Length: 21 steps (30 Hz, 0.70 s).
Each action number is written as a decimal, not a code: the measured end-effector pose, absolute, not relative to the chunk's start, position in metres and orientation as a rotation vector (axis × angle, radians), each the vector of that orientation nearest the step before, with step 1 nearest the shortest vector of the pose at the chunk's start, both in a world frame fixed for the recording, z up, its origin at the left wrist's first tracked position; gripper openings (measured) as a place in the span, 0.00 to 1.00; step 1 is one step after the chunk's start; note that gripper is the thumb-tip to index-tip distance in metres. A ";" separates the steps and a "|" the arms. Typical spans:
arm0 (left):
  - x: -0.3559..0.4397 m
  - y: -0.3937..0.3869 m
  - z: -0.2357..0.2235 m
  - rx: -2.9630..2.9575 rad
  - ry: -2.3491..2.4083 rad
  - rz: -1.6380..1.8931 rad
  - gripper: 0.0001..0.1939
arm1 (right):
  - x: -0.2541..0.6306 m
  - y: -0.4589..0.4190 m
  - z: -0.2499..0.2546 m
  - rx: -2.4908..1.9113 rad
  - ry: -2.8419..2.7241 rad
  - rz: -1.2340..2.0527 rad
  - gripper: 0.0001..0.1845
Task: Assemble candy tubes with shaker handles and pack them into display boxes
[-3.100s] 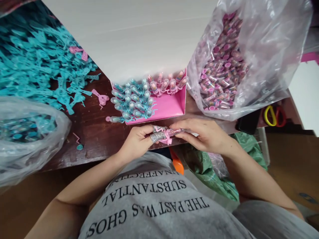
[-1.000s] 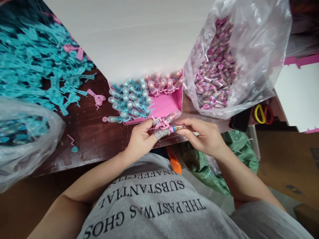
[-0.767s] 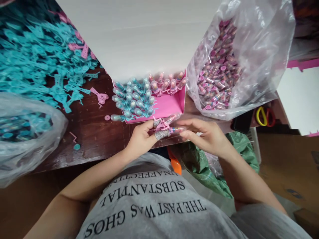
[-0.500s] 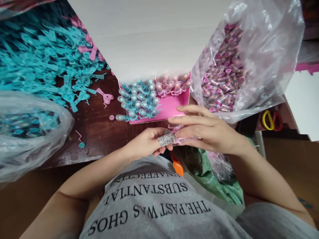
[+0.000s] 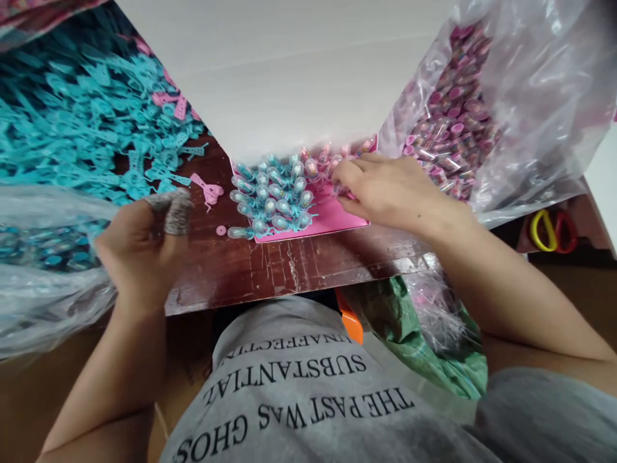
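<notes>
My right hand (image 5: 388,190) reaches into the shallow pink box (image 5: 332,222). Its fingertips pinch a pink capsule toy (image 5: 339,187) beside the row of pink capsule toys (image 5: 313,167) at the back of the box. Teal capsule toys (image 5: 270,199) fill the box's left half. My left hand (image 5: 142,247) hovers over the dark wooden table (image 5: 289,267) to the left of the box, with grey tape on two fingertips. Its fingers are loosely bent and apart, and nothing shows in them. A loose pink plastic holder (image 5: 208,190) lies just right of those fingertips.
A heap of teal plastic holders (image 5: 72,122) covers the table's left. A clear bag (image 5: 43,257) of teal pieces sits at the near left. A clear bag of pink capsules (image 5: 457,122) stands at the right. Yellow and red scissor handles (image 5: 549,228) lie far right. A green bag (image 5: 434,334) hangs below the table edge.
The hands have parted. My right hand carried the pink toy up into the box. My left hand let go and swung left across the table toward the loose holders.
</notes>
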State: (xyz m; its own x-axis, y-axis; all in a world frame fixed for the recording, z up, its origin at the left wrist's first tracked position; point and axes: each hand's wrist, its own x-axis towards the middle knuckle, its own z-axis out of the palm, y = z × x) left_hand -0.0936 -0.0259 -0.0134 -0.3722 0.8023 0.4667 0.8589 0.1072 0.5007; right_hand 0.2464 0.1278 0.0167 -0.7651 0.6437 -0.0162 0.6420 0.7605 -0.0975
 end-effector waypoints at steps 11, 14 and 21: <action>-0.169 0.061 -0.065 -2.492 -2.255 -0.183 0.33 | 0.222 0.125 0.018 -0.987 -2.843 0.173 0.14; -0.168 0.062 -0.073 -2.549 -2.248 -0.314 0.20 | 0.222 0.120 0.028 -1.086 -2.847 0.082 0.13; -0.173 0.050 -0.064 -2.355 -2.337 -0.595 0.12 | 0.211 0.120 0.024 -1.135 -2.997 -0.030 0.16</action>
State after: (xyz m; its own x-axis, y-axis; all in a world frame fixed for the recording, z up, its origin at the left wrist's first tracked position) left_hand -0.1733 0.0496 -0.0641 -0.0106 0.9963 0.0858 0.9161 -0.0247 0.4003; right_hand 0.2110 0.1203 0.0242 -0.7475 0.6621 -0.0528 0.6609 0.7494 0.0400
